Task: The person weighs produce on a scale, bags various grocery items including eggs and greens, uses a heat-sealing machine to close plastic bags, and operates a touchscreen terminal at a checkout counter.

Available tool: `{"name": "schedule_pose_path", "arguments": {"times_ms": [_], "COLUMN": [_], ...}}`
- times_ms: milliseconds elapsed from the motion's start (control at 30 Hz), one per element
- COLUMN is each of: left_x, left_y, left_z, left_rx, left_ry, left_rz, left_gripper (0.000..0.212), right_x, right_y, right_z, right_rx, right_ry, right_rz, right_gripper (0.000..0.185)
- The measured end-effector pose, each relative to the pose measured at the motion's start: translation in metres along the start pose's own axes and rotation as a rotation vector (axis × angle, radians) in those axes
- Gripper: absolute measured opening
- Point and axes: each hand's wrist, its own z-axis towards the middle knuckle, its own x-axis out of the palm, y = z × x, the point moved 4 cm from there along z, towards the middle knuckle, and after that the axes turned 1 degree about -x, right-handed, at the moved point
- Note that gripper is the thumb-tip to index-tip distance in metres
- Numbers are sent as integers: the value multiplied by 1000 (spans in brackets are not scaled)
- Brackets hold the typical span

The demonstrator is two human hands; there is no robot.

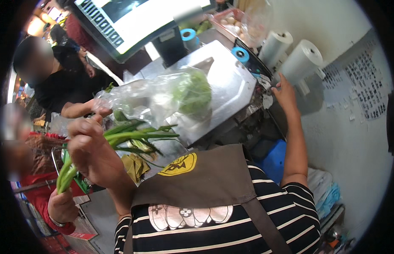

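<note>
My left hand (90, 149) is raised at the left, fingers curled, in front of a bunch of green stalks (136, 135). Whether it grips them is hidden. A red-sleeved person's hand (61, 204) holds the stalks' lower end. Another person's hand (81, 109), black-shirted, is at the gathered end of a clear plastic bag (143, 92). The bag, with a leafy green vegetable (193, 92) inside, lies over a metal scale plate (228, 76). My right hand (285, 93) reaches out with thumb and index finger apart, holding nothing, fingertip beside a plastic bag roll (302, 62).
A monitor (143, 19) stands behind the plate. Blue tape rolls (240, 54), another bag roll (276, 47) and a pink basket (220, 23) of eggs stand at the back. A wall with printed sheets (365, 82) is at the right. A blue container (275, 160) sits below.
</note>
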Motion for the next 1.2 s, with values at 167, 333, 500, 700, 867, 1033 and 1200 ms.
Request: {"name": "schedule_pose_path", "arguments": {"times_ms": [167, 333, 500, 700, 867, 1033, 1200], "left_x": [16, 23, 6, 5, -16, -47, -72], "left_y": [20, 40, 50, 61, 68, 68, 54], "left_z": [-47, -68, -92, -88, -87, -109, -152], "left_rx": [-279, -421, -564, -650, -655, -608, -640], "left_ry": [-8, 14, -289, -445, -650, -752, -941], "left_rz": [-23, -18, 32, 191, 368, 592, 714], "left_gripper": [19, 11, 12, 32, 48, 50, 48], "right_x": [13, 23, 35, 13, -10, -8, -5], "right_y": [-33, -35, -32, -7, 147, 205, 236], "right_z": [-14, -4, 9, 18, 10, 12, 4], "right_rx": [97, 81, -50, -98, -556, -924, -909], "right_ry": [85, 40, 16, 98, 575, 115, 438], "right_rz": [11, 8, 25, 437, 1018, 294, 328], "right_gripper": [44, 43, 22, 8, 12, 48, 79]}}
